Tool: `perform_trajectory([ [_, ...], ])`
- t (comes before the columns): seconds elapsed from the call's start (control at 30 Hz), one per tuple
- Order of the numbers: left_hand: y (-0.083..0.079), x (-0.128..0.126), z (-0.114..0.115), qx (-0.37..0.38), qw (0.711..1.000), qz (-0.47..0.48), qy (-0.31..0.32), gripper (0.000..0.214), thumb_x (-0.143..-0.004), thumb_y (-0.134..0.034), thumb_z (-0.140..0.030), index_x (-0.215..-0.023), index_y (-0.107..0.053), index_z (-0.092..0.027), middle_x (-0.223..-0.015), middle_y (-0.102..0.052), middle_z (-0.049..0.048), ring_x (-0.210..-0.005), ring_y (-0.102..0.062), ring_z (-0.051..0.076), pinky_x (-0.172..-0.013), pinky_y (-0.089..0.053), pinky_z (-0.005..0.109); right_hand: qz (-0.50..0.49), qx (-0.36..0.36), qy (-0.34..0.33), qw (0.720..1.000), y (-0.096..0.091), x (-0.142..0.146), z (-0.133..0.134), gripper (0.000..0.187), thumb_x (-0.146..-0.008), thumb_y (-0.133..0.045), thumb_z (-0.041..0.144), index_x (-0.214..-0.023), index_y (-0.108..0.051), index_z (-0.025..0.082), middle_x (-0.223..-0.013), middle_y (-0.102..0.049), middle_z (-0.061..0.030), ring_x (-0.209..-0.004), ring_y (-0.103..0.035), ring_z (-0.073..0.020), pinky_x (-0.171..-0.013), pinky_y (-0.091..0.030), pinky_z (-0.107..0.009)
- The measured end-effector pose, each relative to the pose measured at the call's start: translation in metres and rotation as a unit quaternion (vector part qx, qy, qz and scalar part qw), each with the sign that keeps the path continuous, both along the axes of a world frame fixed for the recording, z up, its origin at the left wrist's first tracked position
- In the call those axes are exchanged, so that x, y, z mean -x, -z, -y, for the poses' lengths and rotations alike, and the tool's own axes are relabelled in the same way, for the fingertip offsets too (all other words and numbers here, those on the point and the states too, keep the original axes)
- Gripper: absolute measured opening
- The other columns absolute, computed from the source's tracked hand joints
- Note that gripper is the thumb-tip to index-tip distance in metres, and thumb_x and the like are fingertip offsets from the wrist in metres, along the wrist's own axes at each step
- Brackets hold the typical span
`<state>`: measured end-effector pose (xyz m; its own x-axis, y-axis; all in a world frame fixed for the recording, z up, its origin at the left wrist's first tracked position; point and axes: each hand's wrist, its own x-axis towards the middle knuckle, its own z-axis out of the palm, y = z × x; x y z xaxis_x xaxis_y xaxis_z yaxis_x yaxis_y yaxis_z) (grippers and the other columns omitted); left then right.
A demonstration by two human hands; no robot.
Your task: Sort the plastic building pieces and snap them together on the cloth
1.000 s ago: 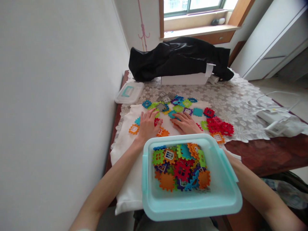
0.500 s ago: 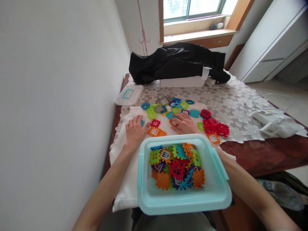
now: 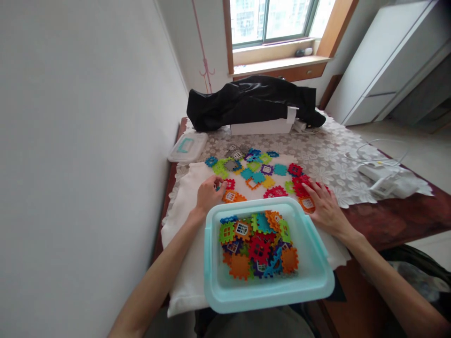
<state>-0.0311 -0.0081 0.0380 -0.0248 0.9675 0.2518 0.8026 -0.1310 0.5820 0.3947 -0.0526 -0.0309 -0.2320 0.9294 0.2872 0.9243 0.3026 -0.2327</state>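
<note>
A pale teal plastic box [image 3: 317,277] sits at the near table edge, holding several coloured gear-edged tiles [image 3: 259,244]. More tiles [image 3: 259,171] lie spread on a white cloth [image 3: 188,234] beyond it. My left hand [image 3: 208,191] rests on the cloth left of the box, its fingers curled round a small blue tile beside a red tile and an orange one [image 3: 230,197]. My right hand [image 3: 324,206] lies flat, fingers spread, over the red tiles [image 3: 299,180] and an orange window tile right of the box.
A white wall runs close along the left. A box lid [image 3: 188,146] lies at the table's left edge. A black garment [image 3: 250,101] over a white box lies at the back. A white adapter with cables [image 3: 385,180] sits on the lace tablecloth at right.
My right hand moved from the middle tiles rightward to the red pile. My left hand drew back slightly and curled its fingers. The view tilted upward a little.
</note>
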Motion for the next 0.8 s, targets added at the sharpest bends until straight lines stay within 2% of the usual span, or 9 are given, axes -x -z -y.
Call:
perform_trajectory([
  [0.07, 0.002, -0.015, -0.009, -0.018, 0.998, 0.043, 0.045, 0.025, -0.098, -0.060, -0.043, -0.091, -0.069, -0.021, -0.086, -0.073, 0.0035, -0.079, -0.066, 0.018, -0.076, -0.052, 0.031, -0.009, 0.000, 0.017, 1.000, 0.003, 0.000, -0.003, 0.084, -0.095, -0.058, 0.062, -0.167, -0.032, 0.027, -0.174, -0.031, -0.0133, -0.159, -0.030, -0.0448, -0.127, -0.026, -0.072],
  [0.17, 0.007, -0.032, -0.018, -0.053, 0.991, 0.043, 0.113, 0.024, -0.100, -0.058, -0.040, -0.093, -0.071, -0.021, -0.098, -0.076, 0.0058, -0.097, -0.068, 0.020, -0.093, -0.054, 0.035, -0.048, -0.006, 0.015, 0.999, -0.003, 0.007, -0.019, 0.084, -0.098, -0.056, 0.062, -0.167, -0.031, 0.023, -0.172, -0.034, -0.0174, -0.157, -0.034, -0.0426, -0.126, -0.033, -0.069],
  [0.3, 0.009, -0.037, -0.019, -0.068, 0.978, -0.013, 0.195, 0.024, -0.096, -0.064, -0.041, -0.108, -0.074, -0.022, -0.126, -0.074, 0.0085, -0.129, -0.062, 0.024, -0.118, -0.044, 0.045, -0.111, -0.019, -0.049, 0.992, -0.014, 0.024, -0.042, 0.075, -0.101, -0.057, 0.054, -0.166, -0.033, 0.025, -0.171, -0.035, -0.0163, -0.157, -0.039, -0.0356, -0.124, -0.042, -0.062],
  [0.37, 0.010, -0.032, -0.017, -0.062, 0.975, -0.042, 0.209, 0.032, -0.093, -0.069, -0.044, -0.116, -0.074, -0.023, -0.139, -0.069, 0.0090, -0.142, -0.055, 0.027, -0.127, -0.035, 0.051, -0.123, -0.018, -0.091, 0.988, -0.018, 0.035, -0.050, 0.068, -0.104, -0.054, 0.046, -0.166, -0.034, 0.027, -0.170, -0.037, -0.0152, -0.157, -0.040, -0.0333, -0.124, -0.043, -0.061],
  [0.5, 0.014, -0.024, -0.013, -0.039, 0.971, -0.098, 0.216, 0.052, -0.087, -0.077, -0.049, -0.133, -0.069, -0.027, -0.153, -0.061, 0.0098, -0.153, -0.044, 0.032, -0.133, -0.018, 0.061, -0.101, -0.006, -0.165, 0.981, -0.025, 0.065, -0.066, 0.055, -0.107, -0.048, 0.038, -0.161, -0.043, 0.026, -0.164, -0.048, -0.0138, -0.154, -0.045, -0.0299, -0.126, -0.042, -0.058],
  [0.63, 0.018, -0.020, -0.010, -0.006, 0.943, -0.154, 0.294, 0.063, -0.089, -0.076, -0.045, -0.148, -0.059, -0.032, -0.164, -0.051, 0.0093, -0.159, -0.035, 0.034, -0.133, -0.012, 0.064, -0.042, 0.008, -0.218, 0.975, -0.034, 0.088, -0.081, 0.050, -0.110, -0.044, 0.038, -0.158, -0.049, 0.027, -0.157, -0.057, -0.0114, -0.150, -0.051, -0.0281, -0.129, -0.036, -0.059],
  [0.7, 0.017, -0.019, -0.009, -0.003, 0.930, -0.165, 0.328, 0.060, -0.094, -0.071, -0.043, -0.152, -0.056, -0.035, -0.166, -0.047, 0.0064, -0.162, -0.031, 0.032, -0.133, -0.012, 0.063, -0.017, 0.000, -0.212, 0.977, -0.037, 0.089, -0.082, 0.051, -0.110, -0.044, 0.039, -0.159, -0.047, 0.029, -0.157, -0.057, -0.0103, -0.150, -0.050, -0.0288, -0.130, -0.030, -0.063],
  [0.8, 0.011, -0.018, -0.005, 0.007, 0.919, -0.170, 0.355, 0.055, -0.098, -0.066, -0.041, -0.152, -0.056, -0.036, -0.168, -0.046, 0.0034, -0.163, -0.029, 0.029, -0.135, -0.014, 0.059, -0.004, -0.036, -0.111, 0.993, -0.034, 0.076, -0.073, 0.065, -0.104, -0.054, 0.051, -0.163, -0.040, 0.028, -0.162, -0.051, -0.0129, -0.154, -0.042, -0.0370, -0.128, -0.022, -0.072],
])
